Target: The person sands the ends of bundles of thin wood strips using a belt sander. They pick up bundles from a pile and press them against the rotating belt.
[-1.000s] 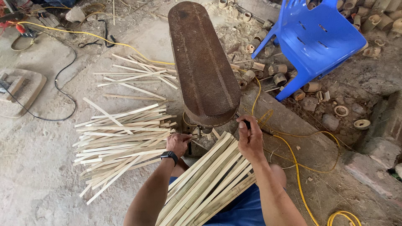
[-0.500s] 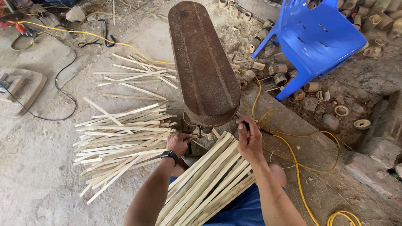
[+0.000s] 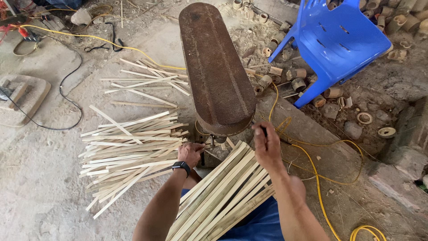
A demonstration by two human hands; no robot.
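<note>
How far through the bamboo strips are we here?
Done, by the look of it: a large heap of thin slats lies on the ground left of the rusty machine. In hand: the left hand is at the machine's lower end, the right hand grips a dark handle beside it. Left: a thick bundle of strips on the lap.
</note>
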